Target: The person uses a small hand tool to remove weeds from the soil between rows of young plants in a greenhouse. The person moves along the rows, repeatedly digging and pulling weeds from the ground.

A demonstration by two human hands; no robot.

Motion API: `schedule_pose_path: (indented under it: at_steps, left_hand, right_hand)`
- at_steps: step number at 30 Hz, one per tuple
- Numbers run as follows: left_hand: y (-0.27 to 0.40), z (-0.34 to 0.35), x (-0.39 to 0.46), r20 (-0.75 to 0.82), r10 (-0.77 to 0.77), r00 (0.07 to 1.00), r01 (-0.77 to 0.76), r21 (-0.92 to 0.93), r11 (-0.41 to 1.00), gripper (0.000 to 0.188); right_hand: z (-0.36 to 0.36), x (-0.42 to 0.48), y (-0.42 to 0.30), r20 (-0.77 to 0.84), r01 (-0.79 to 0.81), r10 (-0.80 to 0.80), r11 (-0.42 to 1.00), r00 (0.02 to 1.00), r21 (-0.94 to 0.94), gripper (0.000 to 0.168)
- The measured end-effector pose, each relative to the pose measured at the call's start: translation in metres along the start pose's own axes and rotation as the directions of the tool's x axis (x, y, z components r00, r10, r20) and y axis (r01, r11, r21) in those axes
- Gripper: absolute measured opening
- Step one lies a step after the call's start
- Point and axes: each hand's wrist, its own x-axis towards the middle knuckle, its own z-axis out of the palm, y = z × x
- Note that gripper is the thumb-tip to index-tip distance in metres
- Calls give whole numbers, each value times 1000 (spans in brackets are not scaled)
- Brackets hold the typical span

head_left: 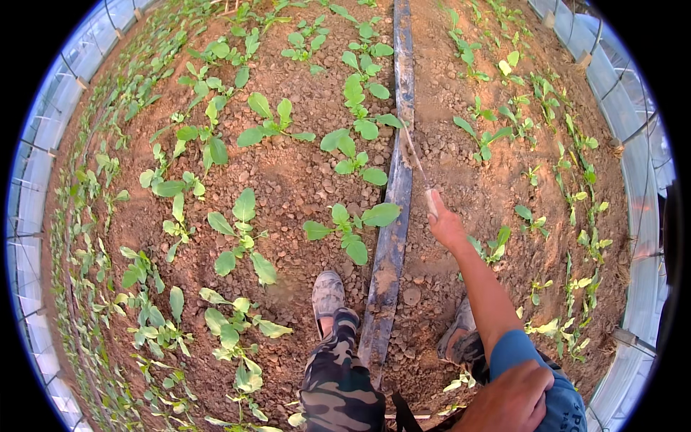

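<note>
My right hand [447, 222] grips the pale handle [432, 202] of a thin metal-shafted hand tool [415, 151]. The shaft points forward and left. Its far end lies over the edge of a flat, dirt-covered black irrigation hose [400, 162], beside a leaf of a seedling [367, 127]; the exact shape of the tip is too small to tell. Near the bottom edge, my left hand [513, 397] crosses in front of the blue sleeve [521, 351] of my right arm. Its fingers are curled, and whatever may be inside them is hidden.
Leafy seedlings grow in rows left [243, 237] and right [486, 137] of the hose, in cloddy brown soil [286, 178]. My left shoe [328, 294] and right shoe [459, 326] straddle the hose. Plastic-sheeted greenhouse walls [637, 205] curve along both sides.
</note>
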Motion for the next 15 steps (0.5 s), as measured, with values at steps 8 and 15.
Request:
schedule_pose_path:
  at_steps: [8, 15]
  left_hand:
    - [0, 7, -12, 20, -10, 1000, 9, 10, 1000, 9]
    - [-13, 10, -18, -13, 92, 996, -85, 261, 962, 9]
  right_hand:
    - [-6, 4, -25, 13, -41, 42, 999, 999, -32, 72]
    - [18, -65, -20, 128, -17, 21, 999, 991, -35, 76]
